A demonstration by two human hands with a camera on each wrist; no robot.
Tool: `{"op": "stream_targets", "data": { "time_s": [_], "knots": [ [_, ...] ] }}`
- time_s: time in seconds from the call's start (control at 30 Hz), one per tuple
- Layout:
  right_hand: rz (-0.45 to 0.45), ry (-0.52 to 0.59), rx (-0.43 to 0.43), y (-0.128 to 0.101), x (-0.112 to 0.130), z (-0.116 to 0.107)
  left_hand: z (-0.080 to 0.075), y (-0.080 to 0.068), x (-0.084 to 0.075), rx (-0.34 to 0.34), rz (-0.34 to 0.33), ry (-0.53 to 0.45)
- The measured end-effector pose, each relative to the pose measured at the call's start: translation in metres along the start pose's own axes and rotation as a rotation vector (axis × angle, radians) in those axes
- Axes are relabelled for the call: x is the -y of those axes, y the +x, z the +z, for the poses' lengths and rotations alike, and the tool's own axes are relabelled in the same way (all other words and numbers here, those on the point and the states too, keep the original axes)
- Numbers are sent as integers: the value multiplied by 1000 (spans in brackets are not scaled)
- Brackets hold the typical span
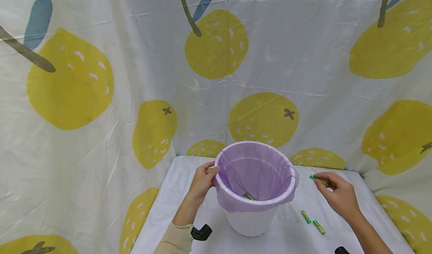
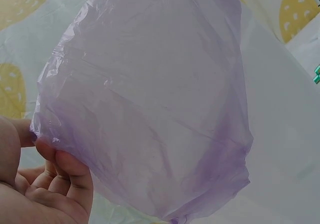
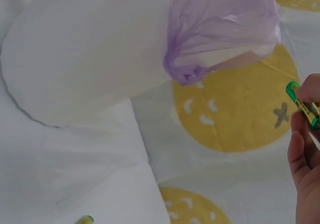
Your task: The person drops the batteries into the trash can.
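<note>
A white trash bin (image 1: 251, 224) lined with a purple plastic bag (image 1: 258, 167) stands on the table. My left hand (image 1: 203, 182) grips its rim on the left side; in the left wrist view, the fingers of that hand (image 2: 50, 184) pinch the folded-over edge of the bag (image 2: 150, 99). To the right of the bin, my right hand (image 1: 339, 196) holds a green and gold battery (image 3: 306, 106) between thumb and fingers, above the table. Inside the bin lies a battery (image 1: 249, 196), partly hidden by the front rim.
Two more batteries, one (image 1: 305, 217) nearer the bin and one (image 1: 318, 227) further right, lie on the white-covered table (image 1: 287, 242). A white curtain (image 1: 303, 59) printed with yellow fruit hangs behind and along both sides.
</note>
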State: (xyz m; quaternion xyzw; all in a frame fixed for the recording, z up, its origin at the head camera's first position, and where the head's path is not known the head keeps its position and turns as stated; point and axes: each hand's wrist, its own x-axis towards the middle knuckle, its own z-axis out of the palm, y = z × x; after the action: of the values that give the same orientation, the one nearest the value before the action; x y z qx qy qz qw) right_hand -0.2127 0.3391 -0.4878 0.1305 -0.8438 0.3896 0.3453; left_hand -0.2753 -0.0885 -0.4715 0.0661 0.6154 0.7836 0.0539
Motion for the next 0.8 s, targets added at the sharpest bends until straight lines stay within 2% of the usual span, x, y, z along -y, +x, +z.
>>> {"op": "stream_targets", "data": {
  "time_s": [0.37,0.6,0.8],
  "knots": [
    [-84,-7,4,22,16,4,-1,0,0,4,9,-4],
    [-156,26,33,35,27,15,-1,0,0,4,6,-9],
    [-177,52,55,47,38,24,-1,-1,-1,10,8,-7]
  ]
}}
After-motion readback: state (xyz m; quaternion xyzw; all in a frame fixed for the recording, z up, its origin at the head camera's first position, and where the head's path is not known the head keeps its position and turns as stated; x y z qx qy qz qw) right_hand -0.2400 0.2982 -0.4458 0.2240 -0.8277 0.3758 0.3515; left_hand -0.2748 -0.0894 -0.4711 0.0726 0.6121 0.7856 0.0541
